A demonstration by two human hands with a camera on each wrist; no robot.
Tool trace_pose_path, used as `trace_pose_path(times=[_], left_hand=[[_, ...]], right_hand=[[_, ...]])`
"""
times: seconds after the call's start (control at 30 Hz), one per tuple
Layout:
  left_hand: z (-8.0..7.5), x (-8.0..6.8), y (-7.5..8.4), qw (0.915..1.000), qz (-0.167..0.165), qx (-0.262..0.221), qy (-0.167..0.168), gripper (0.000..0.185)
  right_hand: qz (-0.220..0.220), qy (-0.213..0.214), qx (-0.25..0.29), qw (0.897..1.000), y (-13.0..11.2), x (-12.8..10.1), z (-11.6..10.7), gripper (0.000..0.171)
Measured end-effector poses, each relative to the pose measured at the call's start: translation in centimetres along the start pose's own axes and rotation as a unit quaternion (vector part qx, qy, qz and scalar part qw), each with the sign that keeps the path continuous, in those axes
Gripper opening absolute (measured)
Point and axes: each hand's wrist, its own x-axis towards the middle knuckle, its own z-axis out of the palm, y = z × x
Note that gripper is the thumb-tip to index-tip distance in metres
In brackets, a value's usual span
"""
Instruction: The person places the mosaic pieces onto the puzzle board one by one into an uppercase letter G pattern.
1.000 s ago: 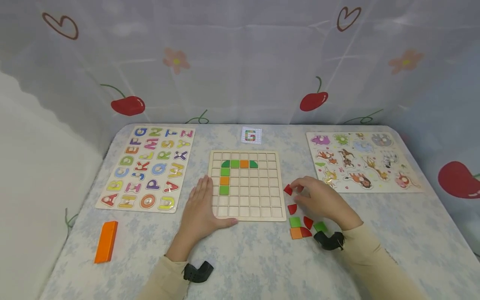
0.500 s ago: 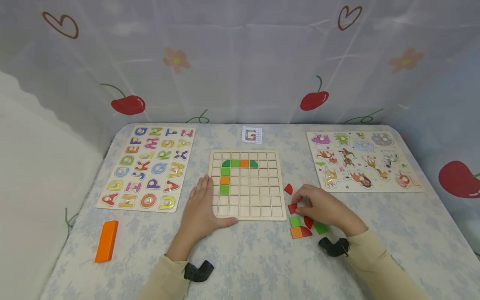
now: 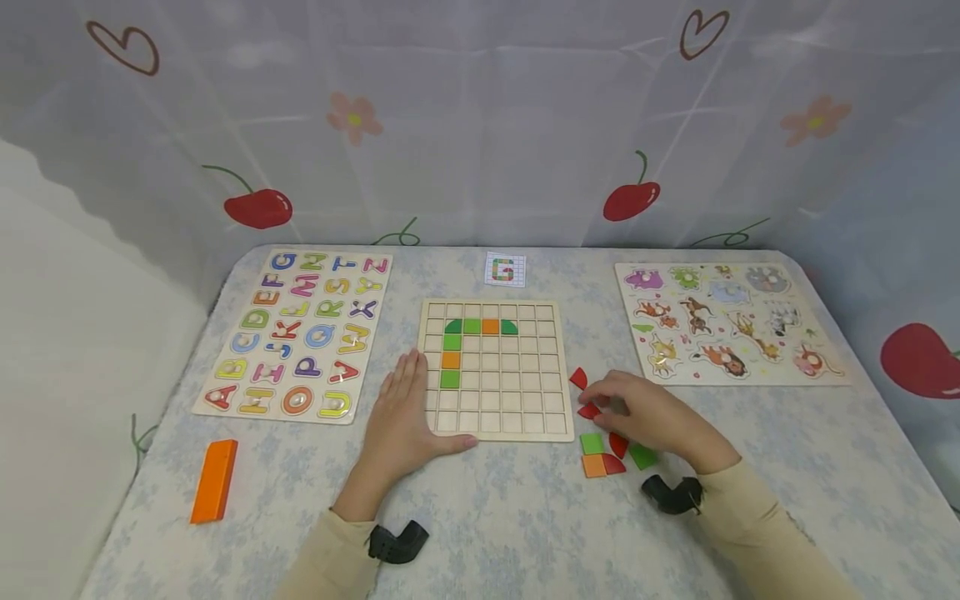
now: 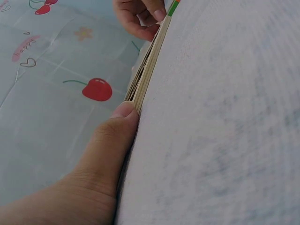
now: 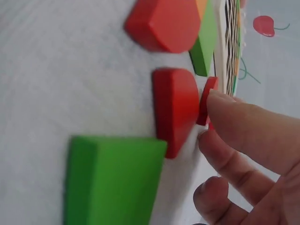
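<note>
The right hand (image 3: 648, 417) pinches a red piece (image 3: 588, 410) on the surface, just right of the board (image 3: 551, 367). The left hand (image 3: 401, 417) lies flat against the board's left edge.

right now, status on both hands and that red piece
Left hand flat, steadying grid board. Right hand fingertips pinching red quarter-round piece beside the board. Loose red and green pieces close by, none blocking.
</note>
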Motion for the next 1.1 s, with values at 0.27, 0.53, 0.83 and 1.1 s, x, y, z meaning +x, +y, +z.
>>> trace_pose_path(times=[0.27, 0.53, 0.83, 1.1], left_hand=[[-0.1, 0.0, 0.2, 1.0000, 0.001, -0.003, 0.000, 0.144], [-0.1, 0.0, 0.0, 1.0000, 0.002, 0.003, 0.000, 0.144], [-0.1, 0.0, 0.0, 0.9999, 0.008, 0.012, 0.002, 0.145], [-0.2, 0.0, -0.1, 0.9998, 0.004, 0.021, -0.004, 0.145]], right_hand=[[0.032, 0.001, 0.001, 0.999, 0.1, 0.2, -0.3, 0.015], [0.037, 0.032, 0.030, 0.998, -0.1, 0.8, -0.8, 0.014], [-0.054, 0.030, 0.059, 0.996, -2.5, 3.4, 0.0, 0.023], [-0.054, -0.002, 0.105, 0.993, -5.8, 5.9, 1.6, 0.022]])
